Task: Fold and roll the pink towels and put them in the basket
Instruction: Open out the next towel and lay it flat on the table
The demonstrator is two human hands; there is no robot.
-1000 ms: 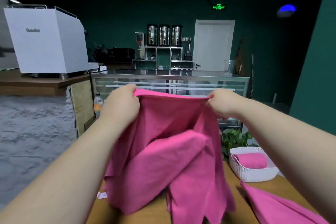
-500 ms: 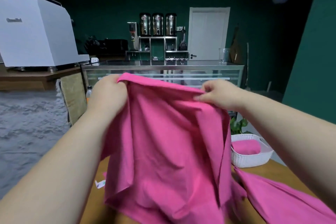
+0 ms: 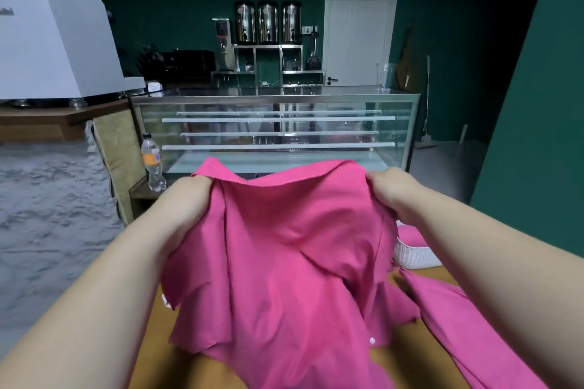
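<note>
A pink towel [image 3: 284, 262] hangs in front of me over the wooden table [image 3: 164, 366], its lower edge draped on the tabletop. My left hand [image 3: 186, 199] grips its upper left corner and my right hand [image 3: 395, 193] grips its upper right corner, both with curled fingers. A second pink towel [image 3: 467, 325] lies spread on the table at the right. The white woven basket [image 3: 414, 254] stands at the table's far right, partly hidden behind the held towel and my right arm, with a rolled pink towel [image 3: 410, 235] inside.
A glass display counter [image 3: 278, 129] stands beyond the table. A plastic bottle [image 3: 152, 161] sits on a low ledge at the left, beside a white stone-textured wall [image 3: 47, 215]. A white machine [image 3: 53, 38] rests on a wooden shelf above.
Both hands have lowered the towel and moved apart, spreading its top edge wider. The towel now covers more of the table and hides most of the basket.
</note>
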